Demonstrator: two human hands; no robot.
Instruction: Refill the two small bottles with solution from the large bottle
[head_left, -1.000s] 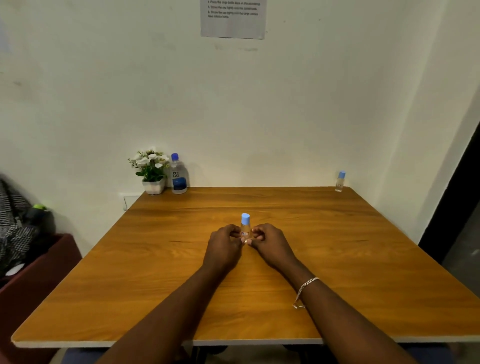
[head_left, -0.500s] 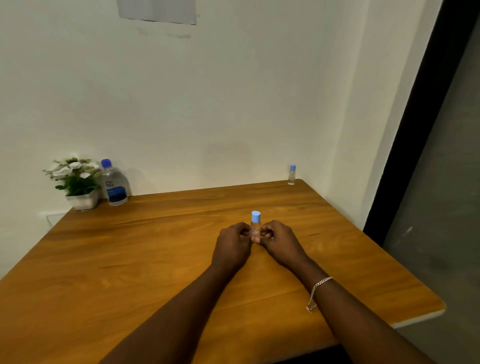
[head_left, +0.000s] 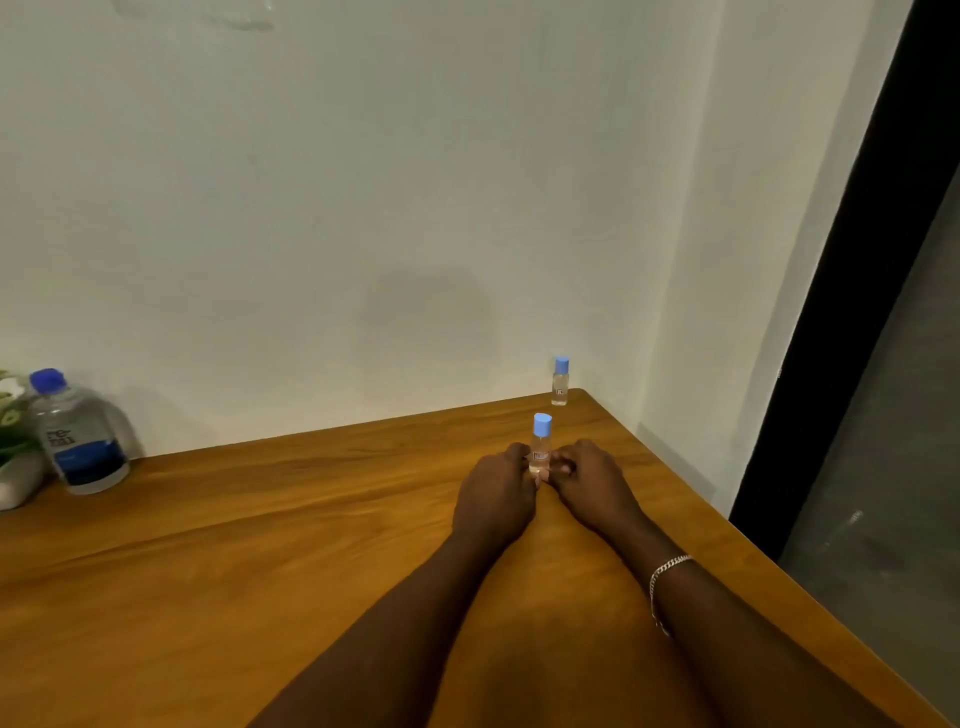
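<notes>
Blue-capped, the near small bottle (head_left: 541, 447) stands upright on the tabletop (head_left: 260, 545), pinched between my left hand (head_left: 493, 499) and right hand (head_left: 592, 483); the large bottle (head_left: 78, 436) sits far left, nearer my left.

A wooden table (head_left: 260, 545) carries a large bottle (head_left: 78, 434) and flower pot (head_left: 18, 478) far left, one small bottle (head_left: 560, 382) at the far corner, another small capped bottle (head_left: 541, 444) upright mid-table.
</notes>
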